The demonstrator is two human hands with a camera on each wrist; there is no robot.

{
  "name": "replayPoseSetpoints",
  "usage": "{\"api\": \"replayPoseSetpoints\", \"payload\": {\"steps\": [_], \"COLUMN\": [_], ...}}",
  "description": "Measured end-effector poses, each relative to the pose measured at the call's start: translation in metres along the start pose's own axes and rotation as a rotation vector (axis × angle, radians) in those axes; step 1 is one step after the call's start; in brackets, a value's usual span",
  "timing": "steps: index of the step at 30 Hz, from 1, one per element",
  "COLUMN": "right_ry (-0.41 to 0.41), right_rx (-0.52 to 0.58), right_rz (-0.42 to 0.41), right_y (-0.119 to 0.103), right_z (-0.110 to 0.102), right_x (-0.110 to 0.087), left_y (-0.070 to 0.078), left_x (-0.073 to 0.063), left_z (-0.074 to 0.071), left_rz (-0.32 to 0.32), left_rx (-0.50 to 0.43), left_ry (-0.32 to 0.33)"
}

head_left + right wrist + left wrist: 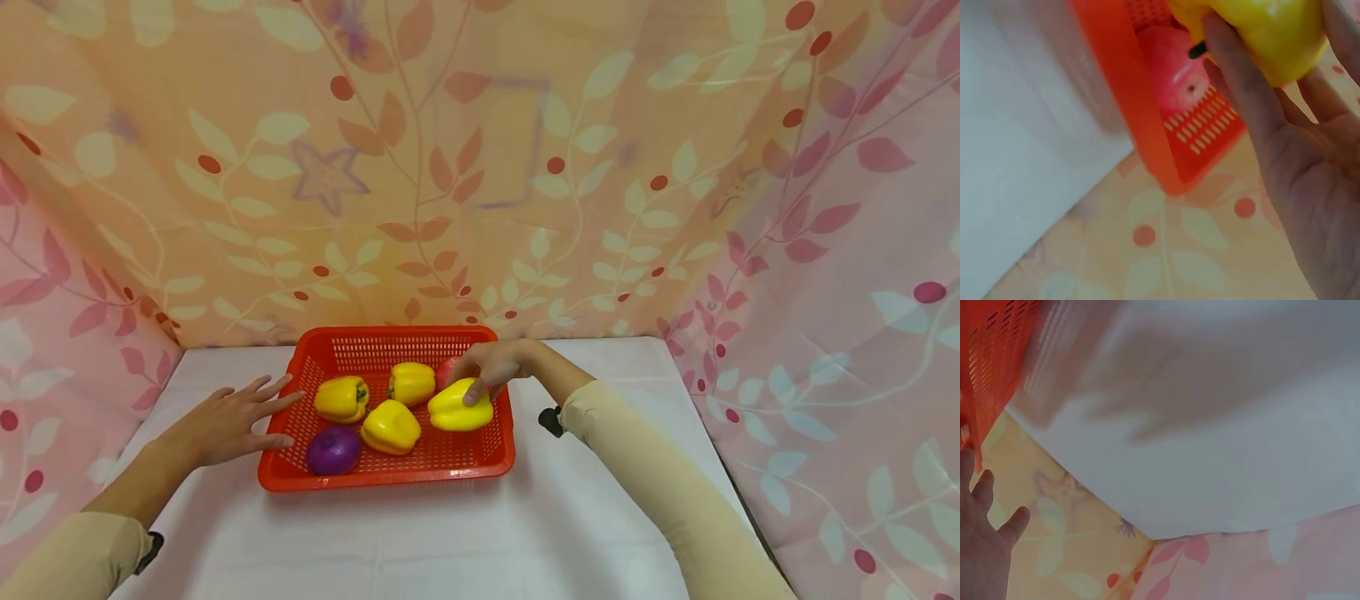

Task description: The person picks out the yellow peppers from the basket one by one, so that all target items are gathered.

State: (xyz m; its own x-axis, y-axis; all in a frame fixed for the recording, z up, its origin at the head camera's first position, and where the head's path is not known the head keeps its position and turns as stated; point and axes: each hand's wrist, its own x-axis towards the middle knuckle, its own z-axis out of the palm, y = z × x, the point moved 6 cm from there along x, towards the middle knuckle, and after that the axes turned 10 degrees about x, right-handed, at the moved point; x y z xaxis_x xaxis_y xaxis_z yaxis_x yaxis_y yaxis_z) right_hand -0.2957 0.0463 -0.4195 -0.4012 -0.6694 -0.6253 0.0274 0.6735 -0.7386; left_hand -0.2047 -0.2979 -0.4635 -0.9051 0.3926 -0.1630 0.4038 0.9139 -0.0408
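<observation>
My right hand (pixel 491 367) grips a yellow bell pepper (pixel 459 407) at the right side of a red plastic basket (pixel 390 478). In the right wrist view the pepper (pixel 1279 37) sits between thumb and fingers, its dark green stem showing. Below it in the basket lies a pinkish-red round fruit (pixel 1175 69), apple-like, mostly hidden by my hand in the head view. My left hand (pixel 228 425) is at the basket's left rim with fingers spread and nothing held. The basket also holds several other yellow bell peppers (pixel 392 427) and a purple onion (pixel 333 451).
The basket stands on a white-covered table (pixel 600 500), near its back edge. Patterned cloth (pixel 465 167) hangs behind the table, and pink leaf-print cloth (pixel 847 317) closes off the sides.
</observation>
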Motion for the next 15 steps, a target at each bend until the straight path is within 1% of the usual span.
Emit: {"api": "replayPoseSetpoints", "payload": {"steps": [2,4,9,12,15], "right_ry": [0.026,0.068,0.241,0.329,0.393], "right_rx": [-0.001,-0.007,-0.016,0.019,0.081], "right_rz": [-0.045,-0.076,-0.133,-0.197,-0.237], "right_y": [-0.002,-0.001,0.011,0.021,0.032], "right_z": [-0.005,-0.012,-0.036,-0.05,-0.062], "right_x": [-0.008,-0.016,-0.039,-0.051,-0.063], "left_y": [0.0,0.001,0.002,0.002,0.002], "left_x": [0.0,0.0,-0.001,-0.001,-0.001], "left_z": [0.0,-0.001,-0.002,-0.002,-0.002], "left_rz": [0.0,0.001,0.002,0.002,0.002], "left_rx": [0.004,0.007,0.006,0.008,0.007], "left_ry": [0.001,0.003,0.003,0.003,0.002]}}
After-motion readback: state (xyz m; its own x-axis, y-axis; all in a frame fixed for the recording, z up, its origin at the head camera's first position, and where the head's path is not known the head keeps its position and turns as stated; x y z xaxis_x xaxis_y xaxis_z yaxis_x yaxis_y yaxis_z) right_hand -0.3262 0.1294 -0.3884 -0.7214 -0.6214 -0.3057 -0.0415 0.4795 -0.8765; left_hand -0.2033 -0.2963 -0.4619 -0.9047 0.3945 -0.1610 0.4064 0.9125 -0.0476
